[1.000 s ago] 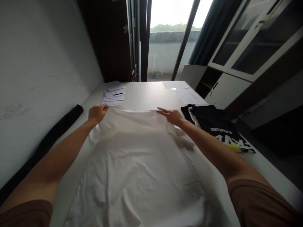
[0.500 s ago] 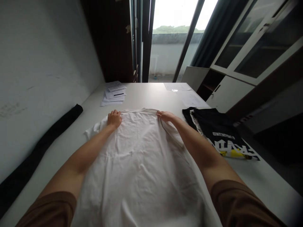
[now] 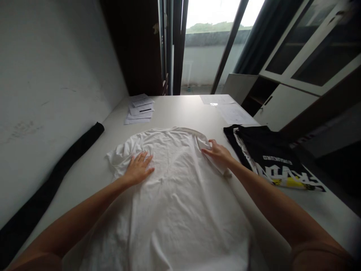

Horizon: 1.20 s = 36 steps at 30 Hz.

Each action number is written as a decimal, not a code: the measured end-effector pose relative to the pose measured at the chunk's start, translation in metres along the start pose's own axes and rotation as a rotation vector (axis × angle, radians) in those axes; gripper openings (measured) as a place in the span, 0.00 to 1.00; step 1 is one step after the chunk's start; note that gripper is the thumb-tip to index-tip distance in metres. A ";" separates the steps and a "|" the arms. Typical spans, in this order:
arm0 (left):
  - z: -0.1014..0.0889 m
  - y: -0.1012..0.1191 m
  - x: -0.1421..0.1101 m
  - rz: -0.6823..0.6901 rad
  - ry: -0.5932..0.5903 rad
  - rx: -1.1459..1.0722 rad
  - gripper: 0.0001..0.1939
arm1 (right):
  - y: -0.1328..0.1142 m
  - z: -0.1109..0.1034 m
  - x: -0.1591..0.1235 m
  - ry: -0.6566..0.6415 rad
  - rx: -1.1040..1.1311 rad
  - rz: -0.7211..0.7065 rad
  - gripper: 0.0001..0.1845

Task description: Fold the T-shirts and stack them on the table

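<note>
A white T-shirt (image 3: 175, 188) lies spread on the white table (image 3: 180, 111), its collar end away from me. My left hand (image 3: 138, 168) rests flat on the shirt near its left shoulder, fingers spread. My right hand (image 3: 217, 152) lies at the shirt's right shoulder edge, fingers stretched out and touching the cloth by the folded sleeve. Neither hand grips the fabric.
A black T-shirt with white and yellow print (image 3: 272, 158) lies to the right. A stack of papers (image 3: 139, 109) sits at the far left, loose sheets (image 3: 225, 107) at the far right. A long black roll (image 3: 53, 177) runs along the left wall. Cabinets stand on the right.
Both hands let go of the far collar edge and slid back toward me and outward. The shirt has settled flat on the table.
</note>
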<state>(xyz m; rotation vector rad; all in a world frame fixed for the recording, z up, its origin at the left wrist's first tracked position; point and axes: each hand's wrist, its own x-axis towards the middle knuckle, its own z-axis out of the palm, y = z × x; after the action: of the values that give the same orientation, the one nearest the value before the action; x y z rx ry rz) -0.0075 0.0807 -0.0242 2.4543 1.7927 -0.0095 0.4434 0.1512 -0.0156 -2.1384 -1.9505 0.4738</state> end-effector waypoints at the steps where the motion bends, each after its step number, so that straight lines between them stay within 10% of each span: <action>1: 0.002 0.004 -0.001 -0.021 0.006 0.002 0.34 | 0.000 0.000 -0.004 0.003 -0.061 0.002 0.40; 6: 0.010 0.003 0.024 -0.099 0.035 -0.009 0.36 | 0.008 -0.003 0.010 0.021 -0.165 0.010 0.20; 14: 0.017 -0.026 0.071 -0.081 0.032 -0.022 0.39 | 0.035 -0.024 0.062 0.222 -0.188 0.191 0.22; 24: 0.007 -0.062 0.125 -0.144 0.002 -0.002 0.37 | 0.048 -0.041 0.092 0.247 -0.421 -0.061 0.21; 32: 0.012 -0.070 0.138 -0.141 0.030 0.014 0.37 | 0.044 -0.027 0.075 0.404 -0.433 -0.163 0.20; 36: 0.013 -0.071 0.139 -0.129 0.041 0.003 0.37 | 0.022 -0.001 0.052 0.262 -0.268 -0.224 0.24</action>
<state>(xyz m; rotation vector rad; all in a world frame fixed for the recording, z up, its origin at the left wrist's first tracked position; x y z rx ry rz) -0.0317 0.2330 -0.0520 2.3524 1.9665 0.0284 0.4681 0.2003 -0.0279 -1.9676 -2.1590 -0.1081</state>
